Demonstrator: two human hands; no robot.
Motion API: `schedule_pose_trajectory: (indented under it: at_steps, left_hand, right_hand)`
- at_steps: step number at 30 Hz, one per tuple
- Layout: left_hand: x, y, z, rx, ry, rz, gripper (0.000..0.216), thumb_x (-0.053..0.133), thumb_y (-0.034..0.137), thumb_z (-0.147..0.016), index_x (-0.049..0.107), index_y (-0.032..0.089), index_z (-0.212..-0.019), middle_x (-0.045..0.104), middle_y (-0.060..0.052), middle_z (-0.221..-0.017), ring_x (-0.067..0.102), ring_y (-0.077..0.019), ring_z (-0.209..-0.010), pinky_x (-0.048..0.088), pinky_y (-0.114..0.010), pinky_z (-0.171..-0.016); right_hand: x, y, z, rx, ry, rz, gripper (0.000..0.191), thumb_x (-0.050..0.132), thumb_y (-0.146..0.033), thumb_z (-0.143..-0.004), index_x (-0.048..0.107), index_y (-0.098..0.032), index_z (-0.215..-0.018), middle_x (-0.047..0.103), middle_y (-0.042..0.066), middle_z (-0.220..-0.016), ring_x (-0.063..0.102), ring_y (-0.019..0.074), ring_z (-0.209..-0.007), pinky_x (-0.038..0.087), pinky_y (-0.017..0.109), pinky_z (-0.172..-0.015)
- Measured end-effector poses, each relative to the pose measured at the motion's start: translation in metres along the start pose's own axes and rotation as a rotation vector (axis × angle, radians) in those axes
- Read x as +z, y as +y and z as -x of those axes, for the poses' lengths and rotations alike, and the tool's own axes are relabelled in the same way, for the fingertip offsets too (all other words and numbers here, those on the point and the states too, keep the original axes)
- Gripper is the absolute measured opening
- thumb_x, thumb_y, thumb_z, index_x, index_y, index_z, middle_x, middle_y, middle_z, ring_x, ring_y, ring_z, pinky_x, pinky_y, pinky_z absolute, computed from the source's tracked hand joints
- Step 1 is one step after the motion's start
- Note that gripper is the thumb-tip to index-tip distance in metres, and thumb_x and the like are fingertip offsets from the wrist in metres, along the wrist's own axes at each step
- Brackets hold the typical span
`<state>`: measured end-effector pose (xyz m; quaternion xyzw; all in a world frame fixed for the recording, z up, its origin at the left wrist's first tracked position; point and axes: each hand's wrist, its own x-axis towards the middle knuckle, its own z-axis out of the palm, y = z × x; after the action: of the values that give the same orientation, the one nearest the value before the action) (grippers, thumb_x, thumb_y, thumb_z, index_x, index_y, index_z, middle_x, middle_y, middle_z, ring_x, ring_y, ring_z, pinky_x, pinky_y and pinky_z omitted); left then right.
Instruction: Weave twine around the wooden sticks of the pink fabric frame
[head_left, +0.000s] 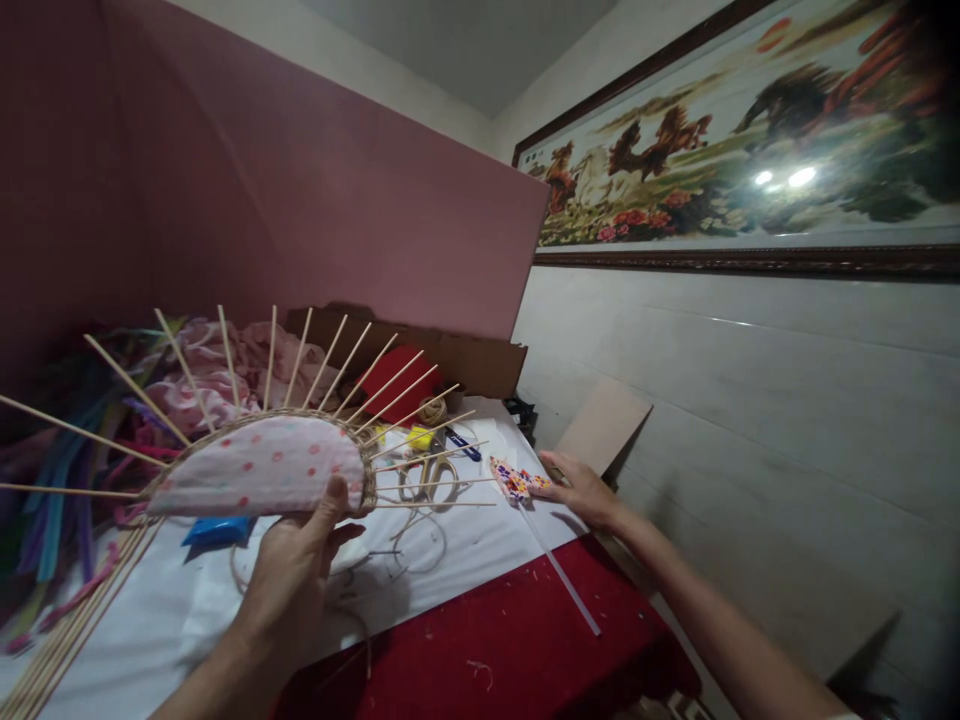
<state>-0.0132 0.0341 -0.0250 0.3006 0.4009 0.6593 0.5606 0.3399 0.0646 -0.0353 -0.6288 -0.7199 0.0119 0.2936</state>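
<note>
My left hand (300, 570) grips a half-round piece covered in pink-dotted white fabric (255, 465), thumb on its face and fingers behind. A woven cord edge (369, 480) borders its curve, and several thin wooden sticks (274, 355) fan outward from it. To the right, my right hand (581, 490) has its thumb and fingers closed at the end of a small flowered fabric piece (514, 482) at the table's edge. From under that piece a translucent white stick (562, 575) slants over the red cloth.
Scissors (431, 480), a blue cutter (463, 445), a cord roll (433, 410) and a blue packet (217, 530) lie on white paper (420, 590). Coloured strips (56, 520) and pink fabric (187, 400) are heaped left. A cardboard box (480, 365) stands behind; red cloth (480, 650) covers the front.
</note>
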Motion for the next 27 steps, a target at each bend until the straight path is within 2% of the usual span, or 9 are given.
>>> schedule_pose_trajectory:
  at_steps: [2, 4, 5, 8, 11, 14, 17, 19, 27]
  left_hand:
    - [0.001, 0.000, 0.000, 0.013, -0.003, 0.000, 0.039, 0.079, 0.044, -0.055, 0.066, 0.011, -0.070, 0.064, -0.006, -0.071, 0.060, -0.0181, -0.071, 0.051, -0.025, -0.055]
    - [0.001, 0.000, 0.000, 0.036, -0.015, -0.003, 0.039, 0.078, 0.044, -0.056, 0.066, 0.010, -0.070, 0.064, -0.006, -0.072, 0.060, -0.0184, -0.071, 0.050, -0.027, -0.055]
    - [0.000, 0.001, 0.000, 0.052, -0.019, -0.004, 0.039, 0.077, 0.044, -0.057, 0.066, 0.010, -0.072, 0.064, -0.006, -0.073, 0.060, -0.0185, -0.071, 0.050, -0.027, -0.056]
    - [0.000, 0.004, 0.000, 0.136, -0.015, 0.015, 0.040, 0.076, 0.044, -0.060, 0.066, 0.012, -0.081, 0.063, -0.005, -0.082, 0.058, -0.0177, -0.074, 0.049, -0.028, -0.058]
    - [0.000, 0.010, 0.001, 0.225, -0.004, 0.036, 0.040, 0.076, 0.042, -0.060, 0.065, 0.015, -0.087, 0.062, -0.003, -0.087, 0.056, -0.0159, -0.075, 0.047, -0.027, -0.058]
    - [0.000, 0.015, -0.002, 0.284, -0.009, 0.026, 0.036, 0.075, 0.042, -0.062, 0.065, 0.016, -0.084, 0.061, -0.002, -0.083, 0.055, -0.0152, -0.074, 0.046, -0.027, -0.059]
    - [0.002, 0.020, -0.007, 0.313, -0.026, 0.031, 0.035, 0.075, 0.041, -0.061, 0.064, 0.015, -0.080, 0.062, -0.002, -0.079, 0.056, -0.0153, -0.072, 0.044, -0.027, -0.059]
    - [0.003, 0.024, -0.011, 0.316, -0.046, 0.032, 0.035, 0.075, 0.042, -0.061, 0.064, 0.015, -0.080, 0.063, -0.002, -0.077, 0.057, -0.0155, -0.069, 0.043, -0.028, -0.059]
    - [0.014, 0.029, -0.017, 0.255, -0.165, -0.050, 0.037, 0.073, 0.045, -0.062, 0.065, 0.010, -0.073, 0.064, -0.006, -0.068, 0.057, -0.0162, -0.062, 0.042, -0.028, -0.057]
  right_hand:
    - [-0.010, -0.025, 0.006, 0.020, 0.089, 0.030, 0.029, 0.063, -0.032, -0.073, 0.061, -0.016, -0.097, 0.065, 0.012, -0.101, 0.058, 0.0270, -0.095, 0.042, 0.038, -0.080]
    - [-0.013, -0.060, 0.017, 0.052, 0.201, 0.004, 0.019, 0.061, -0.037, -0.077, 0.060, -0.019, -0.079, 0.065, 0.006, -0.077, 0.059, 0.0216, -0.073, 0.043, 0.033, -0.067]
    - [-0.011, -0.080, 0.025, 0.023, 0.197, -0.067, 0.018, 0.058, -0.036, -0.081, 0.058, -0.019, -0.072, 0.062, 0.003, -0.068, 0.057, 0.0182, -0.064, 0.041, 0.030, -0.062]
    - [0.004, -0.136, 0.048, -0.193, 0.058, -0.193, 0.016, 0.058, -0.024, -0.082, 0.056, -0.019, -0.067, 0.061, 0.001, -0.066, 0.055, 0.0154, -0.063, 0.039, 0.027, -0.061]
    - [0.026, -0.175, 0.061, -0.351, -0.079, -0.245, 0.010, 0.055, -0.013, -0.081, 0.057, -0.017, -0.072, 0.062, 0.004, -0.071, 0.055, 0.0159, -0.068, 0.039, 0.027, -0.063]
    - [0.047, -0.193, 0.051, -0.310, -0.147, -0.445, 0.013, 0.053, -0.008, -0.077, 0.058, -0.017, -0.069, 0.061, 0.002, -0.068, 0.053, 0.0146, -0.065, 0.039, 0.027, -0.062]
    - [0.064, -0.203, 0.028, 0.005, -0.268, -0.933, 0.008, 0.061, -0.014, -0.069, 0.059, -0.016, -0.061, 0.060, 0.000, -0.058, 0.051, 0.0119, -0.053, 0.039, 0.025, -0.053]
    - [0.076, -0.209, 0.013, 0.090, -0.320, -1.085, 0.007, 0.063, -0.020, -0.065, 0.060, -0.015, -0.061, 0.062, 0.001, -0.057, 0.051, 0.0115, -0.048, 0.041, 0.025, -0.049]
    - [0.106, -0.218, -0.018, 0.096, -0.266, -1.444, 0.015, 0.065, -0.029, -0.061, 0.058, -0.016, -0.061, 0.056, -0.003, -0.051, 0.046, 0.0083, -0.044, 0.038, 0.023, -0.047]
